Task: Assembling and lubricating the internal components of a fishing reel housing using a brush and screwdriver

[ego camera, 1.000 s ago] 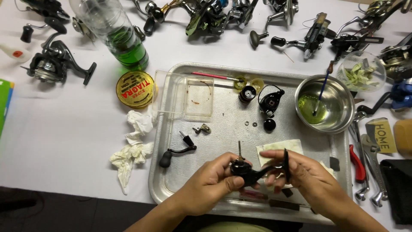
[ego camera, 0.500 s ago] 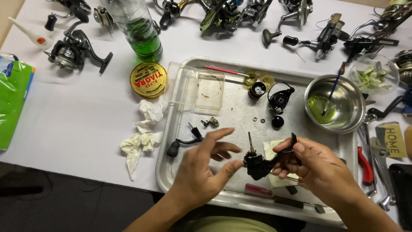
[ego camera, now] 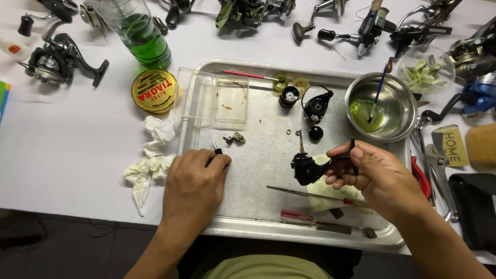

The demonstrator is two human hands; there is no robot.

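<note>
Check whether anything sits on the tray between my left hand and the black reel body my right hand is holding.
Nothing visible blocks that gap. Between the left hand and the black reel body in the right hand, the tray floor is bare. A thin rod lies nearer you, small parts farther away.

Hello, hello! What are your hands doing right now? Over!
Left hand down on small black crank handle in metal tray. Right hand holds black reel body above tray. Nothing blocking.
</note>
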